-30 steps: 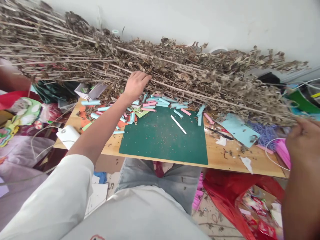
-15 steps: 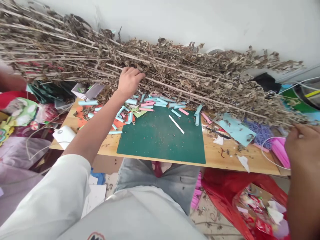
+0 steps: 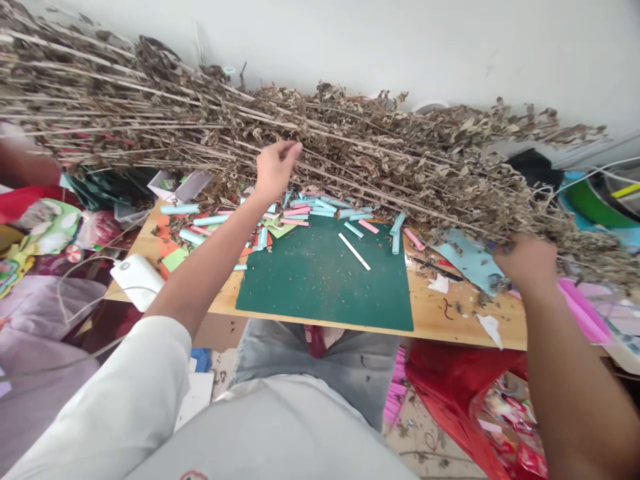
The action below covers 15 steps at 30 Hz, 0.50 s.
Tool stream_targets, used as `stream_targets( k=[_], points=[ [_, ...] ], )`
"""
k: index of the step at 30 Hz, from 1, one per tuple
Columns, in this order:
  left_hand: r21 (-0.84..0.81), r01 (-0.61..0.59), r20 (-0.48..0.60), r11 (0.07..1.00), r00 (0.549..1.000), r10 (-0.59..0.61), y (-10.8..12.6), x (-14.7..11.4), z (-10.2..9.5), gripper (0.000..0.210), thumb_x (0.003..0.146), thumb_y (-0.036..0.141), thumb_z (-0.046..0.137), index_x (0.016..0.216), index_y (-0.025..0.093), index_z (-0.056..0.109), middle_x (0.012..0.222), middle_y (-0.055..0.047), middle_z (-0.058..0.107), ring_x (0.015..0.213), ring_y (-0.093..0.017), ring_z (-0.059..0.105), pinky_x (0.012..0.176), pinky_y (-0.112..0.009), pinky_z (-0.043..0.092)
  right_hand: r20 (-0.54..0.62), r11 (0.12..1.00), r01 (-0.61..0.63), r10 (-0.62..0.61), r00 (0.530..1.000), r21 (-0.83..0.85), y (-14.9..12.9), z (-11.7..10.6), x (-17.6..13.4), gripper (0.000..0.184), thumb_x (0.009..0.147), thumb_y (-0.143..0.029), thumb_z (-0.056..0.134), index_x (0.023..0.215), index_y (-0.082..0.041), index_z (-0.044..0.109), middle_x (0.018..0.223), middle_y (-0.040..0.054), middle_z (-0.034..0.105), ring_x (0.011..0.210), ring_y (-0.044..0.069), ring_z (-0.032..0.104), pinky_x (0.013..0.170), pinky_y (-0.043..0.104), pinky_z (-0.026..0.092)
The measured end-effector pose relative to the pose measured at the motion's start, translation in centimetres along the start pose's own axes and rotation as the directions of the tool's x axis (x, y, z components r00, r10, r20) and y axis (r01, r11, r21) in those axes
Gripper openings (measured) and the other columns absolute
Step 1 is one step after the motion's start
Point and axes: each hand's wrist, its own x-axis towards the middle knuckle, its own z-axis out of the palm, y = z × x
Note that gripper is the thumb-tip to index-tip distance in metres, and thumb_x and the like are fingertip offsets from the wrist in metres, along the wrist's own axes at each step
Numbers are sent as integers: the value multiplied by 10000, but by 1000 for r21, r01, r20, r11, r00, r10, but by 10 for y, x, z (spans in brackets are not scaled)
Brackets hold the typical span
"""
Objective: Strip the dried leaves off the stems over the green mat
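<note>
Dry brown stalk bundle (image 3: 350,153) w/ crumbly leaves, left hand (image 3: 274,167) pinching stems, right hand (image 3: 525,263) gripping bundle end

Your widest free patch is the green cutting mat (image 3: 325,280), bare but for one white strip (image 3: 354,251). Behind it the dried-stalk bundle (image 3: 350,150) bars the whole back of the counter (image 3: 450,320). Paper rolls (image 3: 310,208) crowd the mat's far edge; scraps and a blue sheet (image 3: 467,263) clutter the right.
</note>
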Motion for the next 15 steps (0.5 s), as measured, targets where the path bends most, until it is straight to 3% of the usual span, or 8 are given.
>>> stream_targets(
  k=[3, 6, 12, 15],
  points=[
    [-215, 141, 24, 966, 990, -139, -1, 20, 1, 548, 911, 690, 339, 1050, 214, 572, 796, -56, 644, 798, -171, 642, 674, -290, 481, -35, 999, 24, -25, 999, -41, -7, -15, -9, 449, 864, -302, 458, 1203, -60, 625, 993, 246, 655, 893, 303, 523, 713, 370, 325],
    [-305, 217, 60, 928, 976, -208, -9, 40, -4, 545, 877, 741, 356, 1011, 256, 564, 732, -29, 632, 817, -162, 638, 638, -289, 478, -58, 999, 25, -27, 998, -35, -13, -31, -19, 475, 875, -413, 480, 1209, -107, 625, 1039, 236, 643, 906, 306, 509, 681, 375, 302],
    [-273, 335, 85, 902, 942, -324, -29, 62, -1, 545, 905, 719, 306, 1041, 261, 568, 786, -36, 676, 943, -170, 619, 679, -332, 488, -20, 987, -153, 154, 988, 53, -34, -51, -21, 534, 853, -606, 468, 1057, -165, 691, 945, 214, 639, 825, 292, 523, 649, 387, 277],
    [-208, 258, 99, 944, 965, -242, -28, 61, -5, 463, 911, 651, 379, 1087, 272, 581, 893, -63, 712, 986, -202, 633, 706, -359, 506, 2, 975, -195, 196, 981, 107, -47, -62, -25, 613, 827, -631, 507, 1170, -137, 626, 1095, 253, 607, 948, 335, 543, 696, 411, 321]
  ],
)
